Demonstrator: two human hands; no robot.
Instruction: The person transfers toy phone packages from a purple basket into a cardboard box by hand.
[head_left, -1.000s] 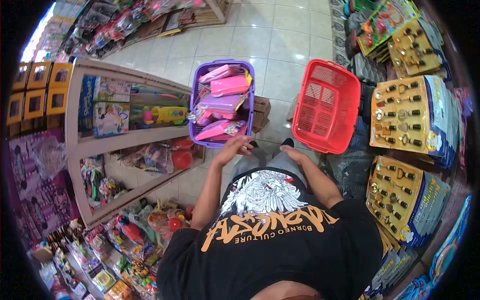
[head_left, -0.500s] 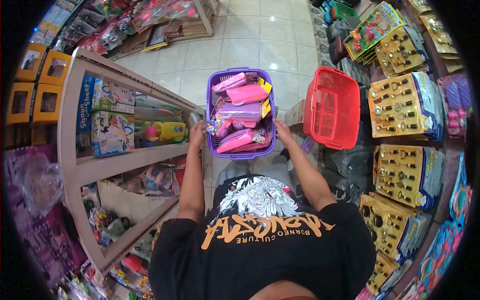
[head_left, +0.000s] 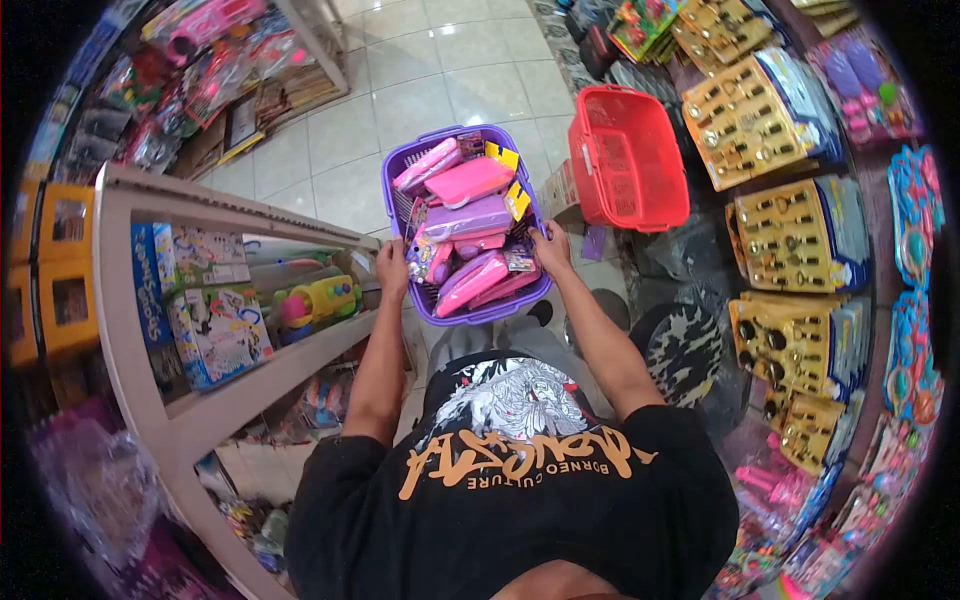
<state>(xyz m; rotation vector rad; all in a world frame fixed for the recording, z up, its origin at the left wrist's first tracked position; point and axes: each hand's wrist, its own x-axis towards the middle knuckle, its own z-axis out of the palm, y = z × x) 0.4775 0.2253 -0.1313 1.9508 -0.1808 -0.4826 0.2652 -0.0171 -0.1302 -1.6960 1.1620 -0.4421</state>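
A purple plastic basket point(head_left: 460, 318) hangs in front of my body, held by both its long sides. My left hand point(head_left: 393, 266) is wrapped round the basket's left edge. On the right edge, my right hand point(head_left: 550, 248) grips it with the fingers partly hidden by the rim. Inside lie several pink packages point(head_left: 472, 184) in clear wrap, a purple package point(head_left: 466, 218) and smaller wrapped items. Two of the packages carry yellow tags.
An empty red basket point(head_left: 628, 222) is to the right, beside a cardboard box. A shelf frame point(head_left: 130, 300) with boxed toys point(head_left: 213, 330) rises close on the left. Carded utensils point(head_left: 790, 232) line the right side. Tiled floor point(head_left: 420, 75) stretches ahead.
The view has turned and shifted, so the red basket and right-hand goods appear higher and further left. The purple basket is slightly tilted, still in both hands.
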